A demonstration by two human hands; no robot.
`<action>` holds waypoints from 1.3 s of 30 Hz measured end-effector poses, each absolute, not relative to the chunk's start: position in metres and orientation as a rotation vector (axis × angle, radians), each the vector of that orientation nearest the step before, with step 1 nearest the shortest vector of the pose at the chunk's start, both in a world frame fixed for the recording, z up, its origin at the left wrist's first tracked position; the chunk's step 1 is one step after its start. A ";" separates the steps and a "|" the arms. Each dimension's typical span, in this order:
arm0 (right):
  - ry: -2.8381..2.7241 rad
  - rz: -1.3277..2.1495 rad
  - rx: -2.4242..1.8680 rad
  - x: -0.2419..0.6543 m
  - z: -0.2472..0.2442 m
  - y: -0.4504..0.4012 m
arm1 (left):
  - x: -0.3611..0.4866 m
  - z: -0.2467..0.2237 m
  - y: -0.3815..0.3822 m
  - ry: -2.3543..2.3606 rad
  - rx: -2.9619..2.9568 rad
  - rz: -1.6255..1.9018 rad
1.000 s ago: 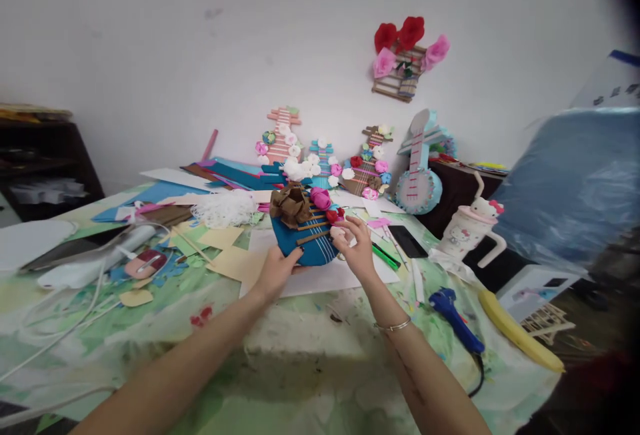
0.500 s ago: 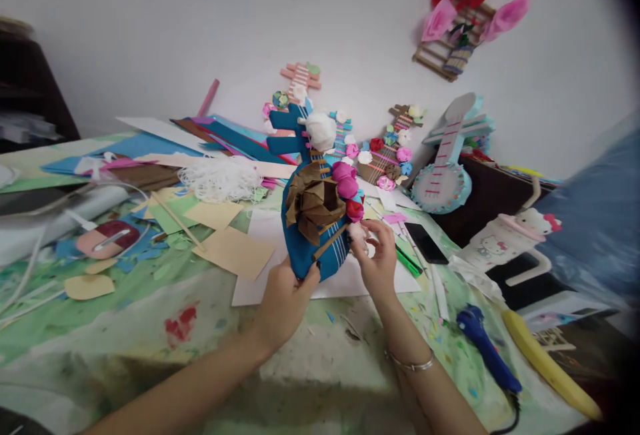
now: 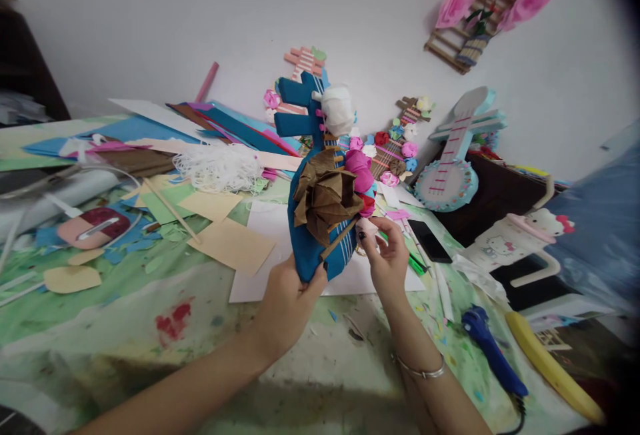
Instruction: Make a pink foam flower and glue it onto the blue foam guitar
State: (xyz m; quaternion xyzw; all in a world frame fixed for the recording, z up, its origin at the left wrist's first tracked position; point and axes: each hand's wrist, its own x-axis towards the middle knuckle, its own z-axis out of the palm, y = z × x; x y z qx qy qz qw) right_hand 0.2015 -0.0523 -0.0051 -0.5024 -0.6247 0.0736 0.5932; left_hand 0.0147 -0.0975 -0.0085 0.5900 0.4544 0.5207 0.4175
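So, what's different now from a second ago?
The blue paper instrument with crumpled paper flowers has been tipped up, its neck more upright. Nothing was visibly let go or newly grasped: the left hand still holds its lower edge, the right hand a pale pink paper flower. The blue-handled tool and yellow banana stayed put.

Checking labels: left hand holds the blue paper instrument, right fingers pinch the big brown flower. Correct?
No: in the head view, the right hand pinches the small pale pink flower, not the brown flower. Left hand does hold the blue instrument.
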 end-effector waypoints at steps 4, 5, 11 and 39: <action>-1.440 0.173 -1.148 0.202 -0.004 -0.053 | 0.015 -0.010 -0.098 1.163 1.495 1.287; -1.431 0.164 -1.149 0.202 -0.003 -0.053 | 0.015 -0.010 -0.098 1.165 1.500 1.287; -1.355 0.028 -1.228 0.206 0.001 -0.056 | 0.015 -0.008 -0.098 1.193 1.538 1.343; -0.878 0.138 -0.781 0.228 0.020 -0.069 | -0.052 -0.013 -0.086 0.892 0.738 1.135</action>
